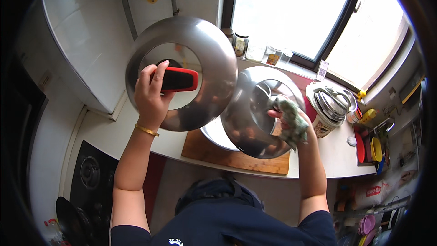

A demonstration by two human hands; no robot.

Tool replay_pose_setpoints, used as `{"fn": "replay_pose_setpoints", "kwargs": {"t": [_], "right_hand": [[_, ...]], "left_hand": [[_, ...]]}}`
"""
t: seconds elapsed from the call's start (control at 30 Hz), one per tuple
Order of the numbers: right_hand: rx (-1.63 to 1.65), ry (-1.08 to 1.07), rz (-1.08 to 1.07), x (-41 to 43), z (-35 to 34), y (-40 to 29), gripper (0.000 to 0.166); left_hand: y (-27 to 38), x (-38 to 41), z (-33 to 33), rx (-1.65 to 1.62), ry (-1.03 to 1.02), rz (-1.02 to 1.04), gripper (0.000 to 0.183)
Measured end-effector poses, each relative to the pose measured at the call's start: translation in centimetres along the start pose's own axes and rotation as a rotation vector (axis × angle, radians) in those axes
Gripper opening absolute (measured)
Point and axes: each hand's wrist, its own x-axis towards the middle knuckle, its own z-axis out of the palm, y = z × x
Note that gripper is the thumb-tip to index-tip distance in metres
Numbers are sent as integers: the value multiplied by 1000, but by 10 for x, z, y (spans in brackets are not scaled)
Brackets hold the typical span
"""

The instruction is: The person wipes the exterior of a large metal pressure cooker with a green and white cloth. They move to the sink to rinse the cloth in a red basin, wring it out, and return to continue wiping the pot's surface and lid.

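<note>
My left hand (153,87) grips the black-and-red handle (181,79) of a large stainless steel lid (216,51) with a round glass window. This lid is held up in the air at the left. My right hand (277,114) holds a crumpled green cloth (293,123) at the middle of a second steel lid (239,123), which also has a glass window. The cloth hides most of those fingers and the centre of that lid, so a grip on its knob cannot be made out. Partly covered by the lids, a white basin (216,135) sits on a wooden cutting board (235,164).
A white countertop (334,153) runs below the window, with an electric pressure cooker (327,106) at the right. Glass jars (240,45) line the sill. To the left is a black gas hob (92,171) with a dark wok (70,215). A sink (367,147) lies far right.
</note>
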Motion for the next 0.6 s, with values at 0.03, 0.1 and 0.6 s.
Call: {"fn": "replay_pose_setpoints", "kwargs": {"t": [0.03, 0.1, 0.6], "right_hand": [[21, -63, 56, 17, -3, 2, 42], [114, -261, 252, 53, -10, 2, 44], [-408, -48, -89, 162, -45, 65, 27]], "left_hand": [[-6, -4, -8, 13, -25, -25, 80], [-18, -12, -19, 49, -21, -52, 79], [-63, -65, -71, 241, -68, -196, 69]]}}
